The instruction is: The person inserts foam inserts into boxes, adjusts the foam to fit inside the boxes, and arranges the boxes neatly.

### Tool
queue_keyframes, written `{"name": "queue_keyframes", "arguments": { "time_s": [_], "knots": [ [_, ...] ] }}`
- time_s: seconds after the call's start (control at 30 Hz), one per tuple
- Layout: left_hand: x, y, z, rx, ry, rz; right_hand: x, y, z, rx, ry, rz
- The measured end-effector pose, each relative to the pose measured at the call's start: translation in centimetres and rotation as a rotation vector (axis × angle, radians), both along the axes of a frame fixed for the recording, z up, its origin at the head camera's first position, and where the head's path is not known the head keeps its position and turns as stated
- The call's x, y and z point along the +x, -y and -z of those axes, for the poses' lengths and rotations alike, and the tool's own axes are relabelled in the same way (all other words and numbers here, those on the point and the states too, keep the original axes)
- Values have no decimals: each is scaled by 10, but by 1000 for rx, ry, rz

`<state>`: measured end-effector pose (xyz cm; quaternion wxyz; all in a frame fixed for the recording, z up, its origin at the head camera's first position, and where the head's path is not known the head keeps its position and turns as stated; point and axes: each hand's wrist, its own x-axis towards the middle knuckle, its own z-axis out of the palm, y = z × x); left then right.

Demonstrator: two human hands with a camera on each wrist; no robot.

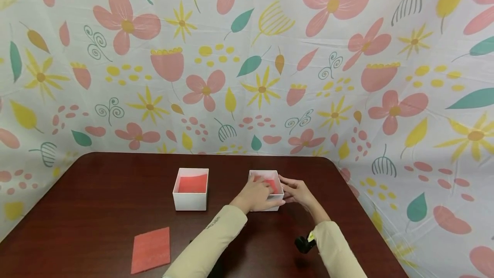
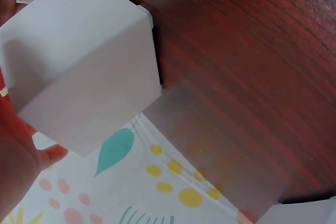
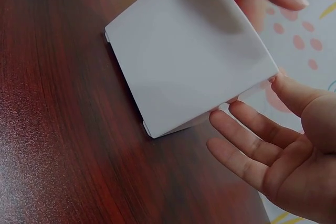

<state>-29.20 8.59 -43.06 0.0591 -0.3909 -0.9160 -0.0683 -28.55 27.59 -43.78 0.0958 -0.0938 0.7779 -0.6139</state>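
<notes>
My left hand (image 1: 256,194) reaches over the near rim of the right-hand white box (image 1: 266,173), its fingers inside on a red sheet (image 1: 275,185) and its thumb outside by the front wall. Those fingertips are partly hidden. At the right side of that box, my right hand (image 1: 299,192) holds the wall. In the right wrist view its thumb (image 3: 296,92) lies at the top corner, and its other fingers touch the side lower down. In the left wrist view the box's plain outer walls (image 2: 94,77) fill the upper left.
A second white box (image 1: 191,201) with red lining stands to the left. Nearer me lies a flat red square (image 1: 151,250) on the dark wooden table (image 1: 96,200). A flower-printed cloth (image 1: 247,63) hangs behind and beside the table.
</notes>
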Motion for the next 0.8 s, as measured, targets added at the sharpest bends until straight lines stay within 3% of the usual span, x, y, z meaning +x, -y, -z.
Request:
{"name": "queue_keyframes", "arguments": {
  "time_s": [0.3, 0.57, 0.8],
  "knots": [
    [8, 13, -7, -8, -56, 12, -1, 1, 1, 19, -5, 28],
    [16, 27, -6, 48, -128, 27, -1, 2, 1, 17, 7, 40],
    [25, 43, -3, 88, -98, 25, -2, 2, 1, 18, 0, 43]
  ]
}}
